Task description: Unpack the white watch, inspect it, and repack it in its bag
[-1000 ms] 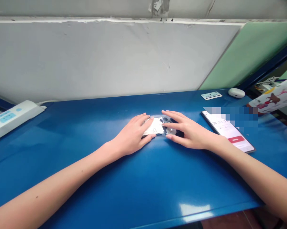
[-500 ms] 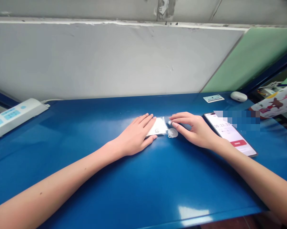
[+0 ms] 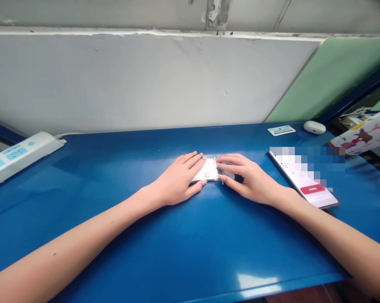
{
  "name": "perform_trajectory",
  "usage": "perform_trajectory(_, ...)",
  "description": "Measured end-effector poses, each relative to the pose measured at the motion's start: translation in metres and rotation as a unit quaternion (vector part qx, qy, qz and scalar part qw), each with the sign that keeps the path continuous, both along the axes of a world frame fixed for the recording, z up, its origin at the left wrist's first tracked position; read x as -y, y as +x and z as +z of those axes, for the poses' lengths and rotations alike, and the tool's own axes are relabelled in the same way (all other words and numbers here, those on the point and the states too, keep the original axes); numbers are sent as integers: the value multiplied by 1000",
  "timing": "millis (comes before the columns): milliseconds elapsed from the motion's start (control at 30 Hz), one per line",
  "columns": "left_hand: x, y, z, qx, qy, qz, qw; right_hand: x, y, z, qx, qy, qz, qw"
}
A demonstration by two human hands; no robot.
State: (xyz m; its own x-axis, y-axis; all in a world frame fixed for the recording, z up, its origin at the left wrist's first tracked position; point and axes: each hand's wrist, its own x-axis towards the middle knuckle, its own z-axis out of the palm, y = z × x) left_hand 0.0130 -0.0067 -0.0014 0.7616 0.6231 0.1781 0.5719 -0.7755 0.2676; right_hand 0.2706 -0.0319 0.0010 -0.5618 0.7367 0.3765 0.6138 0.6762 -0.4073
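Observation:
A flat white packet (image 3: 210, 170) lies on the blue table, with a small dark printed mark near its lower right corner. My left hand (image 3: 181, 179) rests flat over the packet's left part, fingers stretched out and thumb along the near edge. At the packet's right end there is crinkled clear plastic (image 3: 227, 173). My right hand (image 3: 246, 176) arches over that plastic, its fingertips and thumb apart and touching the right end. Part of the plastic is hidden beneath the right hand's fingers.
A phone (image 3: 298, 179) with a lit screen lies right of my right hand. Farther back are a card (image 3: 281, 130) and a white earbud case (image 3: 314, 127). A power strip (image 3: 25, 152) sits at the left, and the wall (image 3: 152, 84) borders the blue table (image 3: 177, 248).
My right hand has moved left and closer to the packet, its fingertips now at the packet's right end, covering much of the plastic. My left hand stays in place.

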Motion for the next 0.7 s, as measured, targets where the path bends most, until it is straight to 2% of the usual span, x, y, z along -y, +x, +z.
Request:
perform_trajectory(300,-1,0,0,-10,4,-6,1000,0,-5,-3,-8,-31,11,999)
perform_trajectory(700,0,0,0,-5,5,-1,1000,1,-6,-2,12,-1,10,1000)
